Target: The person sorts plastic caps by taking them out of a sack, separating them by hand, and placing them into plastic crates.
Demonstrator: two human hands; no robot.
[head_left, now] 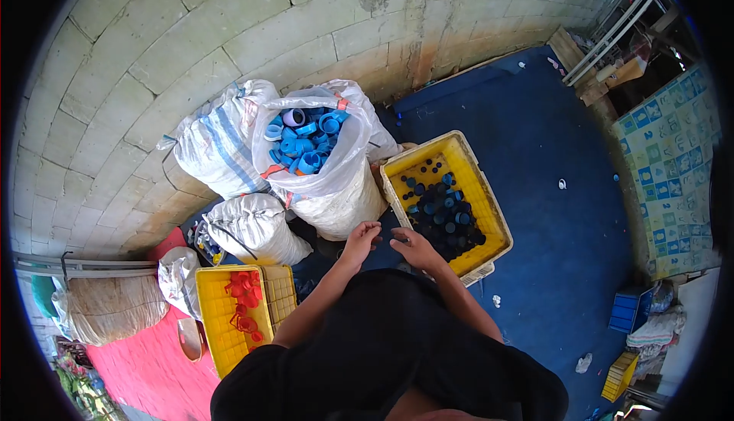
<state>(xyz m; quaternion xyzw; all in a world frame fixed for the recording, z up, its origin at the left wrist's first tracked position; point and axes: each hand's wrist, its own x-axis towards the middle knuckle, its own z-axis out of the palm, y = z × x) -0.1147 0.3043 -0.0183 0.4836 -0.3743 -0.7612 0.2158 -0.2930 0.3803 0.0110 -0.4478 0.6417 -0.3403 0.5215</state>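
My left hand [361, 244] is in front of my body, beside the open white sack [336, 201] of blue plastic caps [304, 144]. Its fingers are loosely bent and apart, with nothing visible in them. A small gap away, my right hand [417, 248] is at the near left edge of a yellow crate [489, 192]. That hand also looks empty, its thumb and fingers apart. Dark caps [451, 218], black and blue, lie in the crate. To the left, a second yellow crate [210, 322] contains red plastic caps [245, 289].
Tied white sacks [218, 142] lean against the block wall [245, 20]. A smaller sack [256, 228] sits before them. Blue sheeting [550, 260] covers the floor, with scraps on it. A blue crate [630, 310] and a small yellow basket [618, 376] stand far right.
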